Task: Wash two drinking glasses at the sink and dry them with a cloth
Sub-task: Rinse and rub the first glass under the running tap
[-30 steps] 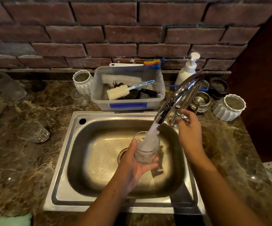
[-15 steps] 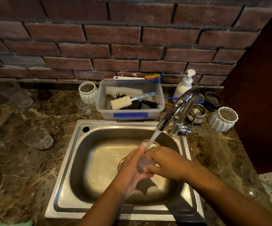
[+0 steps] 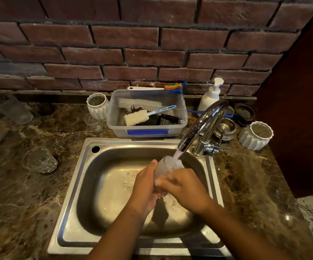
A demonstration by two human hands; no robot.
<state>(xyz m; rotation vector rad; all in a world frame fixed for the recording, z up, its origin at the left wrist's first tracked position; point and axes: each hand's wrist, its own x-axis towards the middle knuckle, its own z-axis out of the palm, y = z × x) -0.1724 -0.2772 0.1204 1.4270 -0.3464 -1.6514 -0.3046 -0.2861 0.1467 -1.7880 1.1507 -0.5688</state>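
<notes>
Over the steel sink [image 3: 88, 184] I hold a clear drinking glass [image 3: 166, 165] tilted under the running water from the chrome tap [image 3: 200, 126]. My left hand [image 3: 145, 186] grips the glass from its left side. My right hand [image 3: 183, 184] is wrapped round its lower part from the right; the base is hidden between both hands. A second drinking glass [image 3: 39, 159] stands on the marble counter left of the sink. No cloth is in view.
A plastic tub [image 3: 146, 128] with brushes stands behind the sink, a small glass [image 3: 93, 122] and a white ribbed cup [image 3: 97, 105] to its left. A soap dispenser [image 3: 211, 95], metal bowls [image 3: 225, 128] and another white ribbed cup [image 3: 257, 135] sit right of the tap.
My right hand left the tap handle and came down onto the glass. The glass has tilted and risen closer to the spout. The view has shifted so the sink sits lower.
</notes>
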